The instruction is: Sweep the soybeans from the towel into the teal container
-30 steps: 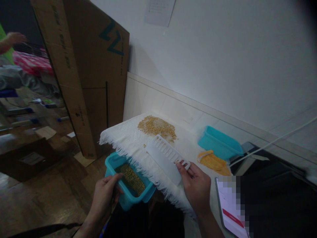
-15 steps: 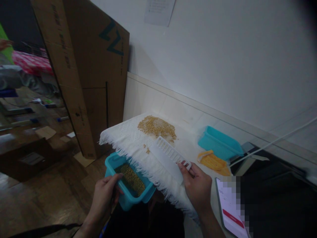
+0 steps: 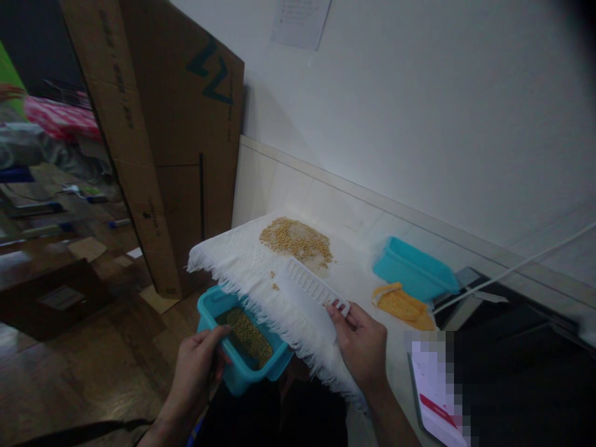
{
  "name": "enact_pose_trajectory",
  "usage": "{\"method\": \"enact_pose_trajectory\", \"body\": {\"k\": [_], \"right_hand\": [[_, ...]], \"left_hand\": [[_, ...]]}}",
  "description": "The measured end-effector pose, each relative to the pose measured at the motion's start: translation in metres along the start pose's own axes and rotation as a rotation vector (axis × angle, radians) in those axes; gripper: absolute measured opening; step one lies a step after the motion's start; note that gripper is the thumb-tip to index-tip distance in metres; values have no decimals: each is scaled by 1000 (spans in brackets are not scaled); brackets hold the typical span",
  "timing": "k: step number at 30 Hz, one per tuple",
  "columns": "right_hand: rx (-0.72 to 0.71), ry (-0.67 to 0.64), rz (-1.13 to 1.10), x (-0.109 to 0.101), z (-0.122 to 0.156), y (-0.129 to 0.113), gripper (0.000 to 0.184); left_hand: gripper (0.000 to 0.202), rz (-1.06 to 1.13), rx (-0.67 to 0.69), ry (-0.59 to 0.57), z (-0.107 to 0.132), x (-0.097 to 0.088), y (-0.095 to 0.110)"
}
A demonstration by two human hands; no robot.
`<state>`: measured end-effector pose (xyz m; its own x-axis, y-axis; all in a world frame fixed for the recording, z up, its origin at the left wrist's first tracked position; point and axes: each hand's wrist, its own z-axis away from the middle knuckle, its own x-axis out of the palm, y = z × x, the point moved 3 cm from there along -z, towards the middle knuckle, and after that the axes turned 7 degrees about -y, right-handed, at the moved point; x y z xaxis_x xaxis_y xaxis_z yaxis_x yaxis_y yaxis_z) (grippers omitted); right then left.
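My left hand (image 3: 201, 357) grips the near left rim of a teal plastic basket (image 3: 242, 379), thumb over the edge. Inside the basket lies a mass of greenish-yellow beans (image 3: 249, 335). It is held just below the fringed edge of a white cloth (image 3: 223, 248). Between the thumb and fingers of my right hand (image 3: 361, 341) is a white slotted plastic scraper (image 3: 307, 304), its flat side on the cloth. Past its far end spreads a heap of tan beans mixed with pale grains (image 3: 295, 239). A few stray beans (image 3: 274, 285) lie near the cloth's front edge.
Right of the heap are another teal basket (image 3: 412, 270) and a yellow mesh bag (image 3: 403, 305). A phone (image 3: 433, 397) lies nearer me. A tall cardboard box (image 3: 186, 136) stands left of the table, and a white cable (image 3: 516, 267) crosses at right.
My right hand has moved the scraper a little left and toward the cloth's front edge, close to the stray beans. My left hand and the basket have stayed put.
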<state>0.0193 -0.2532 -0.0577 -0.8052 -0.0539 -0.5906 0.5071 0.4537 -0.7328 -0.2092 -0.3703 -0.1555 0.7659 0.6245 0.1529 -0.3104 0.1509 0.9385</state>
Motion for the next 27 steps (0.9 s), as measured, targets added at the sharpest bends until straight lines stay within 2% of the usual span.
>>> {"method": "enact_pose_trajectory", "body": {"k": [11, 16, 22, 27], "right_hand": [[-55, -4, -2, 11, 6, -8, 27], [-38, -62, -63, 9, 13, -13, 29], [-19, 106, 58, -4, -2, -6, 31], [-14, 81, 74, 2, -11, 4, 29]], "left_hand": [[47, -11, 3, 17, -2, -4, 5], [46, 2, 9, 8, -4, -6, 1], [46, 0, 8, 8, -3, -5, 4], [45, 17, 8, -2, -3, -5, 4]]}}
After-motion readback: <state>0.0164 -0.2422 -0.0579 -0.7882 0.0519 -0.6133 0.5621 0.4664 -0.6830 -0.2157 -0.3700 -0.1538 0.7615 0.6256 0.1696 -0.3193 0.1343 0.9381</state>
